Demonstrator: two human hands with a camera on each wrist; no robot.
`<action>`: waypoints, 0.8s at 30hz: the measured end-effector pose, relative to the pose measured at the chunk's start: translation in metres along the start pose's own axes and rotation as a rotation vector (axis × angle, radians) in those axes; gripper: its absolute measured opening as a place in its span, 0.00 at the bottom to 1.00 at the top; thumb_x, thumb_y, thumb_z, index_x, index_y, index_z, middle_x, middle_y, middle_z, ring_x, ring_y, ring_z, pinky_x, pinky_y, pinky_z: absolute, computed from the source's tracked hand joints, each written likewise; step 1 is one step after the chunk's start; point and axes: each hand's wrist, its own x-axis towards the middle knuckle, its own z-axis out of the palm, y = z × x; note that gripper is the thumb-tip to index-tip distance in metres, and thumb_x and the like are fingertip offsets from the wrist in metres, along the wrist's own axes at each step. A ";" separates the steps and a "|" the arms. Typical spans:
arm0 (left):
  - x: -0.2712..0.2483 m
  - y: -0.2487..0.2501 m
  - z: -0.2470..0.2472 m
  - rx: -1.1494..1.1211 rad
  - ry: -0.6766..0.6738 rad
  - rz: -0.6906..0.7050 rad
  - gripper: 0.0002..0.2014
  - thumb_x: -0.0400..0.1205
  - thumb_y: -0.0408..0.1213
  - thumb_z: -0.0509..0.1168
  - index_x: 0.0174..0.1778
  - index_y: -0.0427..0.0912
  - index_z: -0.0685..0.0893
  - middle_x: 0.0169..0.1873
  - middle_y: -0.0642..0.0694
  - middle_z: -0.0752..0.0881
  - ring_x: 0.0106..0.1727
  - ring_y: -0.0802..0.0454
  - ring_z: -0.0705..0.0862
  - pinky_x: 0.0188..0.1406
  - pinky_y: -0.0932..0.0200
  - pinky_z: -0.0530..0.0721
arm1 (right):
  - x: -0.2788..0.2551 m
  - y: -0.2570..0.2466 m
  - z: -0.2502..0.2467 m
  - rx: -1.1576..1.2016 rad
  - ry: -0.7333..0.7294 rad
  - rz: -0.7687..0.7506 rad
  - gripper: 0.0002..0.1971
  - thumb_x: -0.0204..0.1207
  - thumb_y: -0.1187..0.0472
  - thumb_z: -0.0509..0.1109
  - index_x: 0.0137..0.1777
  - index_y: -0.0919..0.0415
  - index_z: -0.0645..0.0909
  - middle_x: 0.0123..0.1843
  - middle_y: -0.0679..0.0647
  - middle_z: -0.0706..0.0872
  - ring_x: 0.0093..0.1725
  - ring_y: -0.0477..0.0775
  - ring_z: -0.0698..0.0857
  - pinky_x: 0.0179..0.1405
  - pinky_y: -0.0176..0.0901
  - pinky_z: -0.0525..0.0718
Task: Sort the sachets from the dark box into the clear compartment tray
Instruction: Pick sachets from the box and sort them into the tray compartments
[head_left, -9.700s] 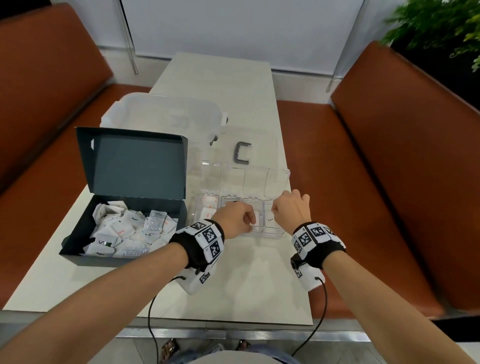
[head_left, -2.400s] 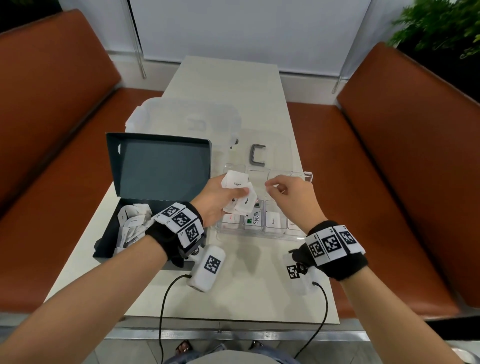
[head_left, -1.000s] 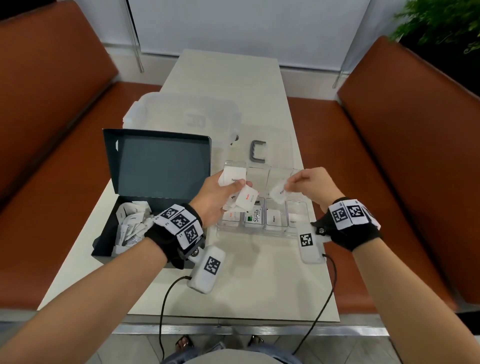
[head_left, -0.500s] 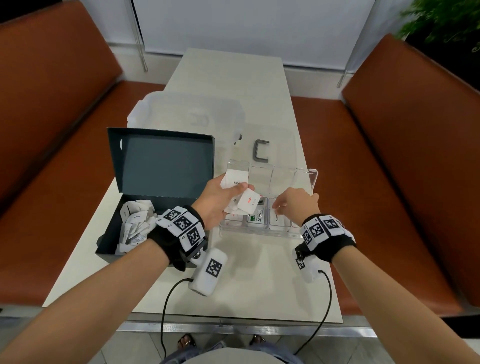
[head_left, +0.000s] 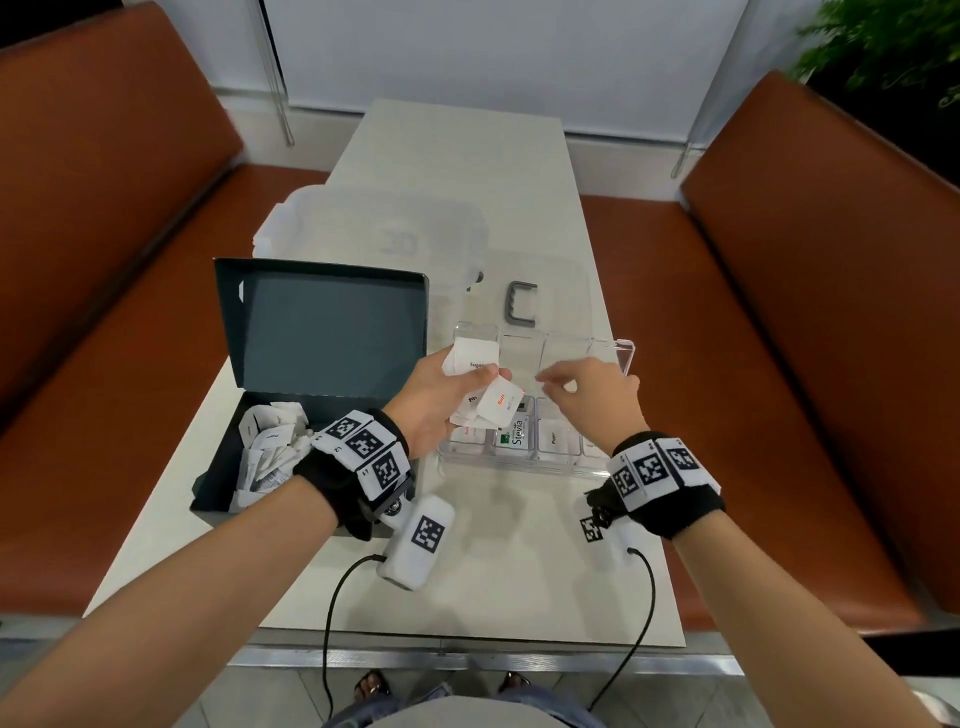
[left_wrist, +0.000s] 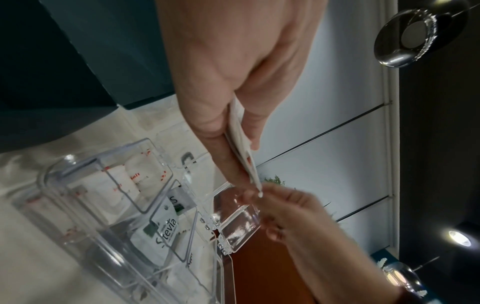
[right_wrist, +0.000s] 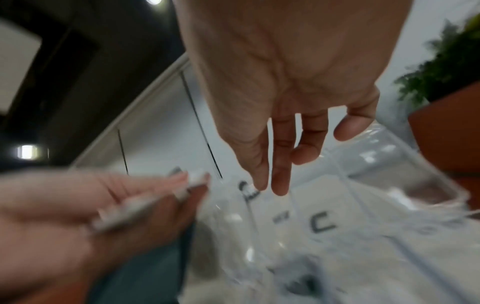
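Observation:
My left hand (head_left: 485, 371) pinches a fanned bundle of white sachets (head_left: 500, 406) above the left end of the clear compartment tray (head_left: 621, 347). In the left wrist view thumb and fingers of my left hand (left_wrist: 246, 162) clamp the sachets (left_wrist: 237, 125) edge-on. My right hand (head_left: 545, 384) hovers over the tray's middle with its fingers pointing at the bundle and nothing in it. In the right wrist view my right hand (right_wrist: 267, 187) shows straight fingers. The tray's front row holds sachets, among them a Stevia sachet (left_wrist: 166, 228). The dark box (head_left: 208, 499) lies open on the left with more sachets (head_left: 270, 441) inside.
A clear lidded container (head_left: 374, 228) stands behind the box. A grey C-shaped handle (head_left: 519, 306) lies just beyond the tray. Brown benches (head_left: 779, 338) flank the narrow table, whose near edge (head_left: 467, 636) runs below my wrists.
My right hand has risen from the tray's front row, left its sachet behind, and moved left toward the bundle. My left hand still holds the bundle in about the same place.

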 end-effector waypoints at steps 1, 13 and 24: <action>0.001 -0.001 0.001 0.013 -0.006 0.004 0.14 0.83 0.31 0.67 0.64 0.36 0.79 0.52 0.40 0.90 0.48 0.47 0.90 0.34 0.53 0.90 | 0.001 -0.008 -0.007 0.153 0.029 -0.013 0.10 0.81 0.55 0.65 0.55 0.45 0.87 0.49 0.41 0.88 0.50 0.44 0.82 0.57 0.50 0.75; 0.006 -0.001 0.008 0.018 0.012 0.078 0.07 0.82 0.30 0.68 0.54 0.41 0.84 0.44 0.44 0.92 0.42 0.46 0.90 0.47 0.46 0.89 | -0.003 -0.034 -0.018 0.556 -0.170 0.133 0.22 0.66 0.56 0.82 0.59 0.54 0.80 0.39 0.53 0.89 0.36 0.43 0.85 0.34 0.33 0.77; -0.001 0.016 -0.008 -0.098 0.132 0.093 0.15 0.83 0.25 0.64 0.65 0.30 0.76 0.48 0.36 0.87 0.49 0.37 0.88 0.44 0.44 0.90 | 0.017 -0.018 -0.012 0.658 -0.082 0.212 0.05 0.73 0.69 0.75 0.47 0.61 0.90 0.41 0.53 0.89 0.36 0.44 0.79 0.34 0.30 0.76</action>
